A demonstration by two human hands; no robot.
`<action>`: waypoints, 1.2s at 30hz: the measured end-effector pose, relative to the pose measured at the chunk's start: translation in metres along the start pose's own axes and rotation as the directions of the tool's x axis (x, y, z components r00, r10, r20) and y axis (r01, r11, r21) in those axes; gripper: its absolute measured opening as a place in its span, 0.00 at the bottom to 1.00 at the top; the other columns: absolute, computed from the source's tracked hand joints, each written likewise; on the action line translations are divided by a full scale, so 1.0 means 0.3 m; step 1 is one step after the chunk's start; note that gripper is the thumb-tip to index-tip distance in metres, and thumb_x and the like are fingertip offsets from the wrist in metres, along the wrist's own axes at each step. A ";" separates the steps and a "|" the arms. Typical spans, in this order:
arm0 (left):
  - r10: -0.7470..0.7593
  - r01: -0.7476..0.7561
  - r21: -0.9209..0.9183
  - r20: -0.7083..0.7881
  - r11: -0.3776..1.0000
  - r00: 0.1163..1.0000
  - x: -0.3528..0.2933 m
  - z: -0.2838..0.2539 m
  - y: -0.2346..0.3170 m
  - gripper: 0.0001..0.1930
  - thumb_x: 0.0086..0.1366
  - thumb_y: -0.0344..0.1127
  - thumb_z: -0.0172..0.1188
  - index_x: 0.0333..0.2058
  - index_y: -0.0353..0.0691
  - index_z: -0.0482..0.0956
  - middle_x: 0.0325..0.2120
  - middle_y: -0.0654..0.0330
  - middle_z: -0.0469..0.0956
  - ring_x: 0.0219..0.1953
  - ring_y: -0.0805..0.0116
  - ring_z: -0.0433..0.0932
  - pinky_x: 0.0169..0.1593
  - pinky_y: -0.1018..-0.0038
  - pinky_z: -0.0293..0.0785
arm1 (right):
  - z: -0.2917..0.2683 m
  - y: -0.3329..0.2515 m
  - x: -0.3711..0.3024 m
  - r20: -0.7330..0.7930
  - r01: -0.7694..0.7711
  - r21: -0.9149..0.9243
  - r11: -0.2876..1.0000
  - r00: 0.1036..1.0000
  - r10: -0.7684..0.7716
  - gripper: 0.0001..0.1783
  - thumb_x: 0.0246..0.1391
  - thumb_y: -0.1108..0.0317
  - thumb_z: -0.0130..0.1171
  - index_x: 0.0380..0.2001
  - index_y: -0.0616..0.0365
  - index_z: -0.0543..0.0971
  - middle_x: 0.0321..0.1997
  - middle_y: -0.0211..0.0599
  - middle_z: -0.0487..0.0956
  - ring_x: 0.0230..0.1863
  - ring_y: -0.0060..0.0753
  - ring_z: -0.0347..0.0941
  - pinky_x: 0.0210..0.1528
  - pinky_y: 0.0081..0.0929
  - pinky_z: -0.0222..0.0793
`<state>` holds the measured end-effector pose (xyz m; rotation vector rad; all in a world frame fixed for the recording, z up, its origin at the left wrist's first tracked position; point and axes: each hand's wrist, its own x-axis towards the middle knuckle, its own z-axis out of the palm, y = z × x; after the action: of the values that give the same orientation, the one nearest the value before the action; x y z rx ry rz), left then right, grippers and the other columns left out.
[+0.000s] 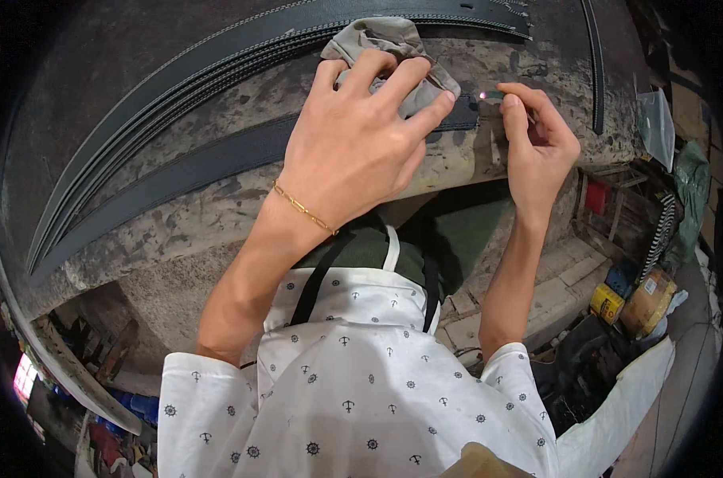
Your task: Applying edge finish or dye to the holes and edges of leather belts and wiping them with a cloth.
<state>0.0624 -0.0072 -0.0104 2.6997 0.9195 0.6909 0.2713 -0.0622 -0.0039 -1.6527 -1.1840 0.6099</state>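
The left hand (360, 142), half-curled, grips a crumpled grey cloth (377, 36) over a flat black leather-like strap (218, 158) near the mottled table's (154, 223) near edge. The right hand (540, 147), fingertips closed, pinches a slim, bright-tipped green stick (494, 95) beside the strap's right end.

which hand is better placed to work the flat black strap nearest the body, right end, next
Likely the right hand: it pinches a small greenish object with a glowing tip beside that strap's end; the left hand is on a crumpled grey cloth.
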 end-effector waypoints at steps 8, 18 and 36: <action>-0.012 0.013 -0.043 0.015 0.999 1.000 0.012 0.012 -0.009 0.26 0.50 0.34 0.66 0.51 0.57 0.83 0.52 0.63 0.75 0.51 0.60 0.72 0.49 0.61 0.67 | 0.011 0.005 0.005 0.034 0.155 -0.118 0.981 0.988 -0.152 0.05 0.60 0.81 0.61 0.38 0.68 0.84 0.28 0.25 0.76 0.26 0.10 0.66 0.26 0.14 0.59; -0.005 0.003 -0.070 -0.023 0.998 1.000 0.010 0.016 -0.012 0.25 0.50 0.33 0.66 0.50 0.54 0.84 0.51 0.61 0.76 0.50 0.58 0.73 0.49 0.61 0.67 | 0.009 0.013 0.001 -0.013 0.126 -0.071 0.990 0.992 -0.127 0.06 0.59 0.81 0.61 0.38 0.68 0.85 0.28 0.25 0.76 0.25 0.10 0.66 0.26 0.13 0.59; -0.007 0.005 -0.057 -0.030 0.998 1.000 0.009 0.016 -0.012 0.26 0.50 0.32 0.66 0.51 0.56 0.84 0.52 0.61 0.76 0.51 0.57 0.73 0.50 0.60 0.68 | 0.015 0.013 0.001 0.003 0.181 -0.156 0.971 0.983 -0.183 0.06 0.57 0.81 0.62 0.37 0.66 0.85 0.28 0.25 0.77 0.25 0.10 0.66 0.26 0.14 0.59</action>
<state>0.0650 -0.0030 -0.0149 2.6429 0.9010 0.7471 0.2695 -0.0603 -0.0092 -1.6509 -1.3865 0.4005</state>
